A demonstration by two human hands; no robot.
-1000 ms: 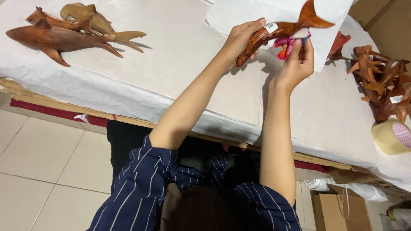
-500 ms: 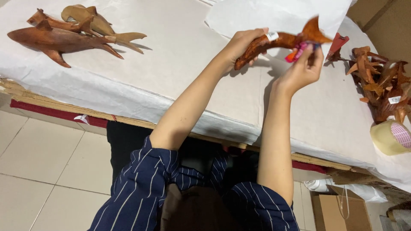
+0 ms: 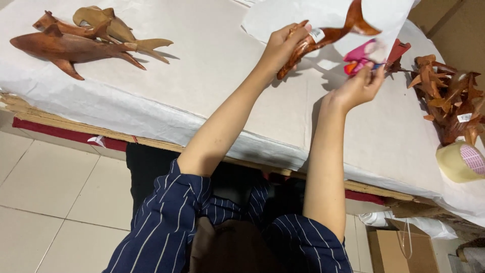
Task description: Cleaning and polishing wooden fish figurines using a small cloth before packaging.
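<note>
My left hand (image 3: pixel 285 43) grips a reddish-brown carved wooden fish (image 3: pixel 331 33) by its body, tail raised to the right, above the white paper-covered table (image 3: pixel 217 96). A small white tag sits on the fish near my fingers. My right hand (image 3: pixel 356 86) holds a small pink and orange tool (image 3: pixel 361 55) just below and right of the fish's tail, not touching it. A loose white paper sheet (image 3: pixel 313 12) lies behind the fish.
Two large wooden sharks (image 3: pixel 65 48) and a paler carved fish (image 3: pixel 113 28) lie at the table's far left. A heap of small wooden carvings (image 3: pixel 449 96) and a tape roll (image 3: pixel 462 162) sit at the right. A cardboard box (image 3: pixel 399 250) stands on the tiled floor.
My right hand with the pink tool has drawn away from the fish, to the right and down. My left hand has tilted the fish so that its tail points higher.
</note>
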